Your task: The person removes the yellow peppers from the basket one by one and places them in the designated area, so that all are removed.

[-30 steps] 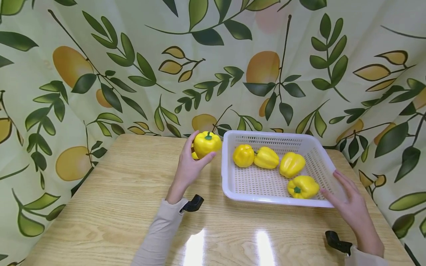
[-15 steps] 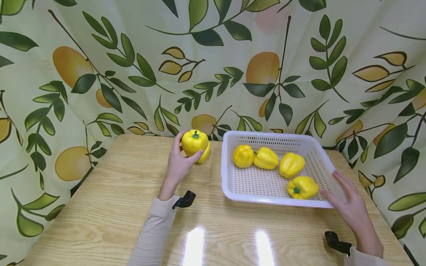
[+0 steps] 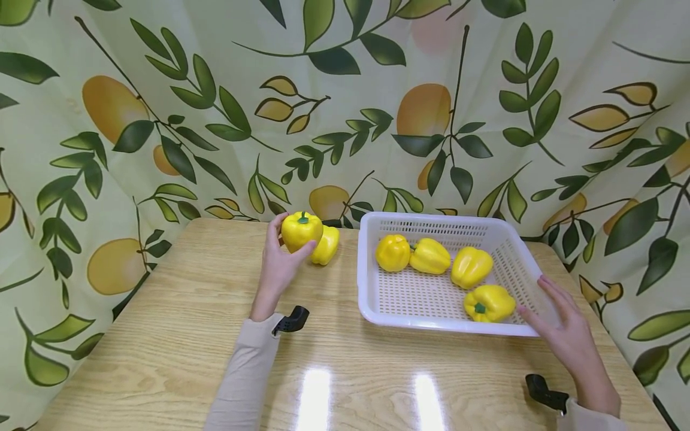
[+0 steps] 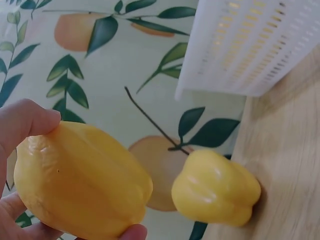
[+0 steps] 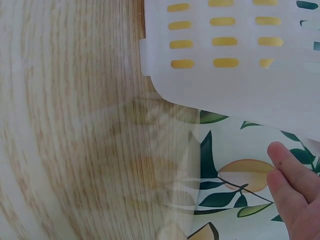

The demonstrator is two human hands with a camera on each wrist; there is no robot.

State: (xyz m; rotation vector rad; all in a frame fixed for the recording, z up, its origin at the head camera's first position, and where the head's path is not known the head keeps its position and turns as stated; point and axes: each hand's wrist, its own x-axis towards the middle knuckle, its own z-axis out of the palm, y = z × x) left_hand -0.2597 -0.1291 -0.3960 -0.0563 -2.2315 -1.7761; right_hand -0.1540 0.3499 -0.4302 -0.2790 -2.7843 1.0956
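Gripping 1 pepper [image 3: 302, 232] round its sides in left hand [image 3: 276, 266], likely for security, left of basket [image 3: 364, 275]; poising spread right hand [image 3: 572, 335], seemingly gripping nothing, at its right end, perhaps for bracing.

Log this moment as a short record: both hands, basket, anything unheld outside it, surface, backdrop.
Left hand: grips a glossy yellow bell pepper with a green stem
Right hand: at the right end of the white perforated plastic basket, fingers extended; contact unclear
Basket contents: four glossy yellow bell peppers
Outside, unheld: one yellow blocky bell pepper, between held pepper and basket
Surface: pale wood-grain table
Backdrop: light cloth printed with leaves and fruit
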